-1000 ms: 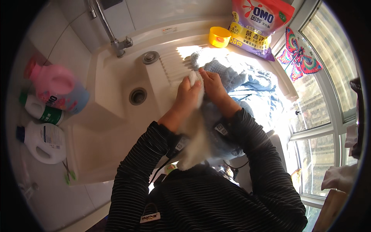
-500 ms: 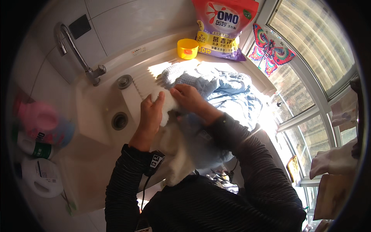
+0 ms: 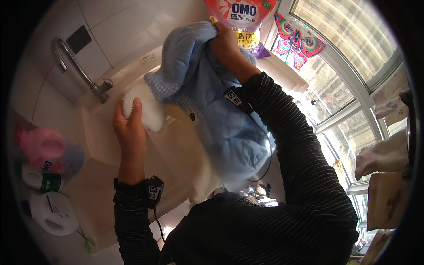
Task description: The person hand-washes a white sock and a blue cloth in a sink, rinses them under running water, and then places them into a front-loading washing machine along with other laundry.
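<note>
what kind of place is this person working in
Most likely a home laundry area: there's a pale laundry sink, a bag of laundry powder and a pink-and-blue detergent bottle.

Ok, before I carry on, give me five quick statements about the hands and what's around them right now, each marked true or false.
1. The left hand grips white fleecy fabric. True.
2. The right hand is holding nothing. False: it grips the upper part of the light blue fabric.
3. In the picture, the chrome faucet is left of the light blue fabric. True.
4. The butterfly decoration lies beneath the faucet. False: it is on the right, by the window.
5. The pink bottle is near the picture's left edge. True.
</note>
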Demonstrator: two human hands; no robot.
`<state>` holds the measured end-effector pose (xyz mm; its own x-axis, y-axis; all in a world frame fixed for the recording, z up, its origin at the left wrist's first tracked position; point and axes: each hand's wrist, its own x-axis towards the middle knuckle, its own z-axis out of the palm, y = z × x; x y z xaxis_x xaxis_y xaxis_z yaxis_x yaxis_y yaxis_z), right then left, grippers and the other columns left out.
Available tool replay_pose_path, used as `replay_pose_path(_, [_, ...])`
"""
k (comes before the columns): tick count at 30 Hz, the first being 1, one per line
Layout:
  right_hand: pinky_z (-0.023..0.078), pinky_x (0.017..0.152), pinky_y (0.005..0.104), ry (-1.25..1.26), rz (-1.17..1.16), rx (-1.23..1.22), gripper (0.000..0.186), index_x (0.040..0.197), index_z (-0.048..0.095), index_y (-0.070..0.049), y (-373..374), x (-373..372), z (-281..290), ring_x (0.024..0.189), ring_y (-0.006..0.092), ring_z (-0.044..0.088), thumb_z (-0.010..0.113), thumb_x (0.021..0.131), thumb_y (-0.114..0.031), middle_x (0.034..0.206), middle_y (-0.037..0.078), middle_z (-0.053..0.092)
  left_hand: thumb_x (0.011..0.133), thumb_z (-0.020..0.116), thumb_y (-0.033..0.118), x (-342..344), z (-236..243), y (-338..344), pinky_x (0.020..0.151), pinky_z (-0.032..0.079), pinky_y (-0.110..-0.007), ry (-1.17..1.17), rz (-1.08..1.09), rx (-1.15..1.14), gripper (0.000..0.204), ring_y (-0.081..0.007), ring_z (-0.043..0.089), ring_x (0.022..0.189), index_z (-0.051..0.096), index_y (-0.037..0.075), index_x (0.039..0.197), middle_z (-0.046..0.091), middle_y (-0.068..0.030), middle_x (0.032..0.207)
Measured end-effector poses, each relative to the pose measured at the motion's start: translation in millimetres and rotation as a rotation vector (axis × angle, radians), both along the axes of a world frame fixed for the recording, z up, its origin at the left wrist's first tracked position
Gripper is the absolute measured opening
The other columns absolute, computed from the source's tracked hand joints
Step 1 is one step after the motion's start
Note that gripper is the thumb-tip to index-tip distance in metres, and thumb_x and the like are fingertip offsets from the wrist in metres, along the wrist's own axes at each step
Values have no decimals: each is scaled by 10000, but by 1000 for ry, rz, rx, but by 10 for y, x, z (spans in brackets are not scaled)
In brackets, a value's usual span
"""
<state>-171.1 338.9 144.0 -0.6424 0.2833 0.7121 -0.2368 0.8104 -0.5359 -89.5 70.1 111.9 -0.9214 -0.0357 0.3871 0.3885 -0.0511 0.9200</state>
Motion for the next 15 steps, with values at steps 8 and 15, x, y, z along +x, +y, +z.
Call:
replay_pose_path(8, [328,977,484,-504,195,625,706,1346,288,-89,328,939,-600,1248,397,296,639,777,-317,1333,218,329,767,648,217,54,-442,-110,872,402,-414,118,98,-819,527,-346,482,1056,421,-14,1183,486,-212,1138])
replay_pose_path(15, [233,1007,527,-613,415,403,541,1298,335,-10,137,2027,-1377,1249,360,315,436,892,-354,1317,241,347,812,510,522,600,-718,907,1066,174,-405,254,-735,-1211,797,-334,168,1327,245,3,1355,228,-221,1403])
